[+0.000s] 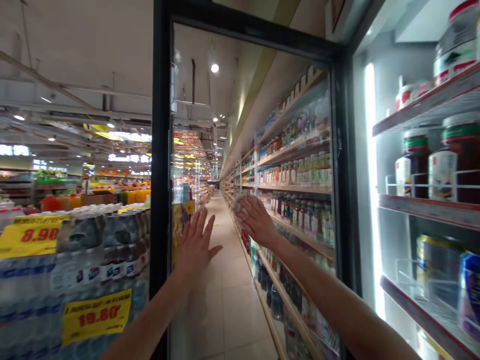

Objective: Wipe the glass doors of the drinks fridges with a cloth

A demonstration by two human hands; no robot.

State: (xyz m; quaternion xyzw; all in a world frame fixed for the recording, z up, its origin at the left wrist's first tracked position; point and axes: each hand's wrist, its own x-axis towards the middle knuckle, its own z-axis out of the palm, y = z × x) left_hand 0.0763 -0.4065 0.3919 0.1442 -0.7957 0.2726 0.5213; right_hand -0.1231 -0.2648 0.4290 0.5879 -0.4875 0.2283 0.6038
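Observation:
A tall glass cooler door [161, 150] with a black frame stands swung open in front of me. My left hand [195, 247] is raised at the glass with its fingers spread, holding nothing. My right hand [258, 222] is pressed over a crumpled whitish cloth [240, 204] near the middle of the pane. The cloth shows around the fingertips, and the palm side of the hand is hidden. Bottles on shelves and a tiled aisle show in the pane behind both hands.
To the right, lit cooler shelves [427, 212] hold dark bottles [410, 165] with green caps and several cans. Shrink-wrapped bottle packs [101, 265] are stacked at the left under yellow price signs [96, 316]. Ceiling lights shine overhead.

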